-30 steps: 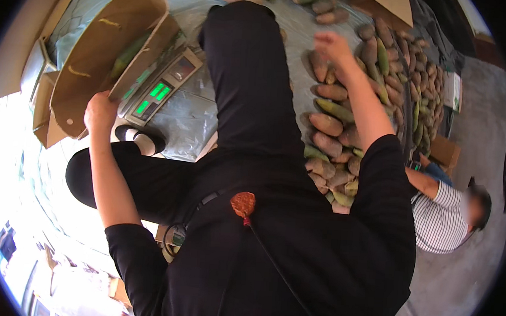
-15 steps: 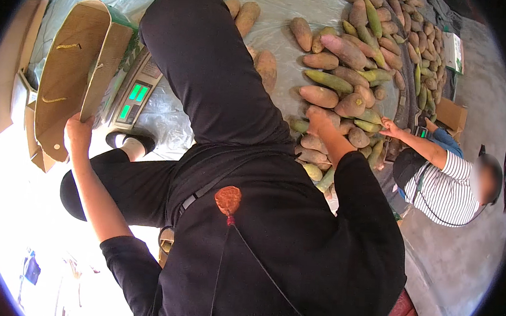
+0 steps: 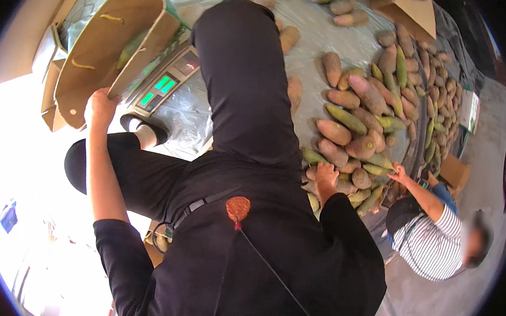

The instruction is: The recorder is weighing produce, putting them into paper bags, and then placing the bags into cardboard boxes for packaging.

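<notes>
At the left, my left hand [image 3: 101, 107] is closed on the near rim of a tall brown cardboard box [image 3: 99, 62] with yellow rope handles. The box tilts open beside a weighing scale [image 3: 174, 75] with green lit displays, and something green shows inside it. My right hand [image 3: 326, 177] is at the near edge of a heap of long pinkish-brown and green roots [image 3: 348, 120], perhaps radishes or sweet potatoes. Its fingers curl down among them; what they grip is hidden. A pinkish-brown root [image 3: 332, 153] lies just beyond its fingertips.
At the right, a co-worker in a striped shirt [image 3: 433, 244] reaches a hand [image 3: 400, 174] to a green root on the heap. Plastic sheeting [image 3: 312, 40] covers the floor. Cardboard boxes [image 3: 404, 14] stand at the far right. My bent knee [image 3: 238, 24] rises between box and heap.
The view has shifted, so the box and heap appear farther right. My left hand keeps its hold on the box rim. My right hand stays at the heap, its fingers now curled down among the roots.
</notes>
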Available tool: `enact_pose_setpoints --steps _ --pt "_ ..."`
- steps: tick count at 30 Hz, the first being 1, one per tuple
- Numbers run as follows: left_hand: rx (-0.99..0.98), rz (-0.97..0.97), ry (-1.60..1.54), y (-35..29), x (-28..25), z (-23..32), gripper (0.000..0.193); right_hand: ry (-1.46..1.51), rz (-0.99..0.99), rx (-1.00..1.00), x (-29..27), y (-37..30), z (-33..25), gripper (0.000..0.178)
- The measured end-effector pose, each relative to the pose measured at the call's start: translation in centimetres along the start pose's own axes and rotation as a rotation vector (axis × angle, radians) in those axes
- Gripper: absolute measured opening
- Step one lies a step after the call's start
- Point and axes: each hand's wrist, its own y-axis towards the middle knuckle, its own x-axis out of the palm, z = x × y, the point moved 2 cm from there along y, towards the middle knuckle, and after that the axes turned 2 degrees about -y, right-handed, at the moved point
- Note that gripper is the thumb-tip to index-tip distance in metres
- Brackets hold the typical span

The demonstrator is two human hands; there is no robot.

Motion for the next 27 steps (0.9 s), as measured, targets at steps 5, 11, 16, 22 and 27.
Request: enact_pose_setpoints --steps 5,11,16,22,27 --pt "-0.050 -0.067 0.091 0.9 1.2 -0.9 0.019 -0.042 0.125 -0.012 2.2 0.9 1.0 0.030" --pt "-0.101 -0.047 0.122 -0.1 0.6 -0.4 0.018 0.419 0.101 0.105 -1.3 2.1 2.8 0.041" --pt "-0.122 -0.063 0.092 -0.5 -0.5 0.7 0.019 0.809 0.380 -0.047 -7.9 3.0 2.7 0.051" --pt "-0.117 -0.052 0.048 -0.7 -0.4 0.3 0.015 1.393 0.704 -0.554 -26.2 3.6 0.2 0.059" --pt "-0.117 -0.008 0.041 -0.7 -0.2 0.0 0.013 1.289 0.987 -0.870 -43.2 -2.6 -3.5 0.064"
